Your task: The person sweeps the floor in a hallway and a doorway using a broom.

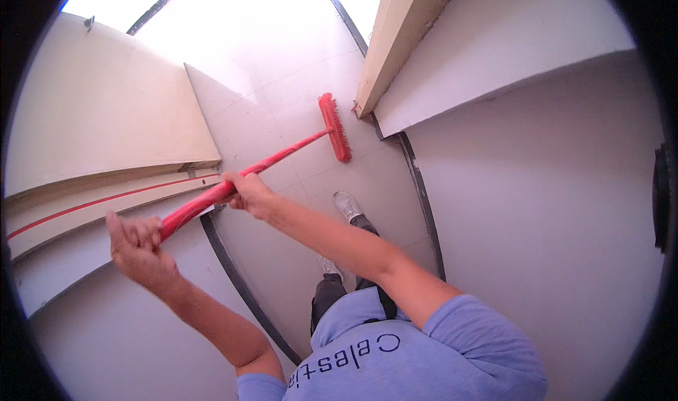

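Note:
A red push broom slants across the view, its long handle [280,160] running from the upper end at the left to the broom head [333,128] near the doorway. My right hand [249,193] is wrapped around the handle partway along. At the handle's upper end, my left hand [140,250] grips it, slightly blurred, with one digit sticking up. The bristles point to the right, towards the foot of the door frame. The broom head is over the pale tiled floor [286,115]; whether all its bristles touch the tiles I cannot tell.
A beige door [106,104] stands open at the left. Opposite it rises a beige door frame [394,46]. White walls [529,200] with dark skirting [421,189] flank the narrow passage. My shoes [347,205] are on the tiles. Bright light washes out the floor beyond.

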Available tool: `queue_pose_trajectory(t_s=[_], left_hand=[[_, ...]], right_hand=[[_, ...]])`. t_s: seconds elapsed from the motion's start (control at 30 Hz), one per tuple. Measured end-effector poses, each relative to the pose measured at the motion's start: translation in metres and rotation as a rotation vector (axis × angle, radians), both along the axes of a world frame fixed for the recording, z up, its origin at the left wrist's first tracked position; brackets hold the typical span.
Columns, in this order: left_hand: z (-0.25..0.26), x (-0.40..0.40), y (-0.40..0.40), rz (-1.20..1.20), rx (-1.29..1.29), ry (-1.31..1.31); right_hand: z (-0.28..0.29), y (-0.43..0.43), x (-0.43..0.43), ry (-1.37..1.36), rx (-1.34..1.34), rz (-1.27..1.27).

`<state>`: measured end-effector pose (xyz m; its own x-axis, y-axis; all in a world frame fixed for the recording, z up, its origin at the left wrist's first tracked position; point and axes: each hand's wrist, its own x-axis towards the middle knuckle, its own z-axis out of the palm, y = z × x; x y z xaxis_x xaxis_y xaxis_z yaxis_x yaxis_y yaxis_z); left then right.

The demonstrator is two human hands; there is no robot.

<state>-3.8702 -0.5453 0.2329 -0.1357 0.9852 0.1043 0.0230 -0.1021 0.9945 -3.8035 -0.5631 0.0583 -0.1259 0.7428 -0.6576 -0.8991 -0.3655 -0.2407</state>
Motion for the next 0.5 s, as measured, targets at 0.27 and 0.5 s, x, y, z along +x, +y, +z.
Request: queue_pose_trajectory(t_s=[0.27, 0.5], left_hand=[[-0.010, 0.015, 0.008, -0.196, -0.148, -0.102], [-0.014, 0.048, 0.029, -0.440, 0.181, 0.036]], right_hand=[[-0.016, -0.022, 0.009, 0.226, -0.072, -0.022], [-0.010, 0.037, 0.040, 0.216, 0.193, -0.105]])
